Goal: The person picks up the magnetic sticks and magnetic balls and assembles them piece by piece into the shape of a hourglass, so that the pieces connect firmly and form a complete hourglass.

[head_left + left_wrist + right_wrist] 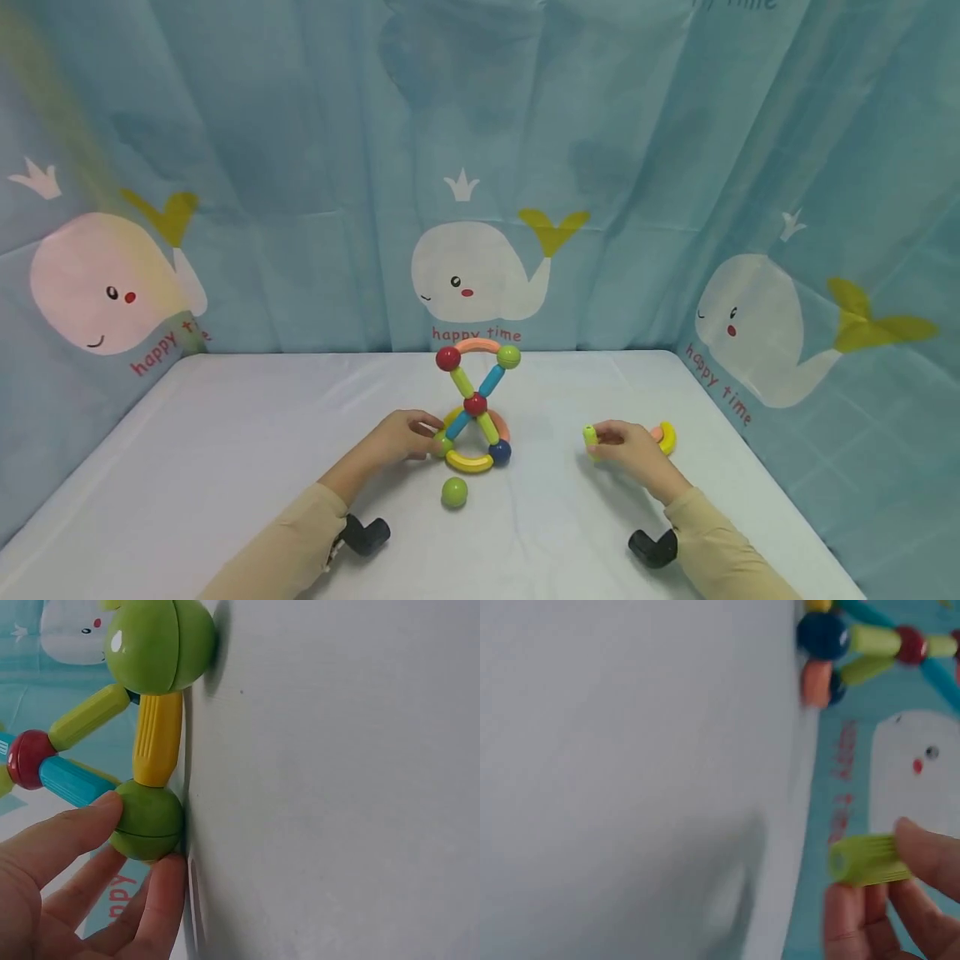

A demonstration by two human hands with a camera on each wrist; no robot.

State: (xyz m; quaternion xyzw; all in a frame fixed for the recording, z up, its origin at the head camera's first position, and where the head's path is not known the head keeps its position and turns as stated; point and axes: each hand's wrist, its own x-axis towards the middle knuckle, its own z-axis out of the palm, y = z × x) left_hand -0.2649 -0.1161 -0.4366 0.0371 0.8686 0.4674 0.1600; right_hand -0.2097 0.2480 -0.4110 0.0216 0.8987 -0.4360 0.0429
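Left hand point(397, 437) pinches a glossy green ball point(148, 825) at the lower left of an upright multicoloured ball-and-rod structure point(476, 405) on a white table point(225, 433). Right hand point(633, 452) pinches a short, ridged lime-green rod point(862, 859), well right of the structure. A loose green sphere point(454, 492) lies in front.

1. Stands upright on the counter point(225, 450) as an hourglass-shaped ball-and-rod structure point(476, 405), with lime rods point(462, 383) and blue rods point(492, 381) joined at a red middle ball point(475, 403).
2. Bears on top a red ball point(448, 359) at left and a green ball point(508, 357) at right, bridged by a coral arc point(478, 344).
3. Ends below in curved yellow pieces point(469, 462), with a dark blue ball point(499, 452) at right and a lower-left green ball point(148, 821) pinched by the left fingers point(161, 904).
4. Shows well right of the structure as a short ribbed lime stick point(866, 859), held nearly upright in the right fingers point(844, 922).
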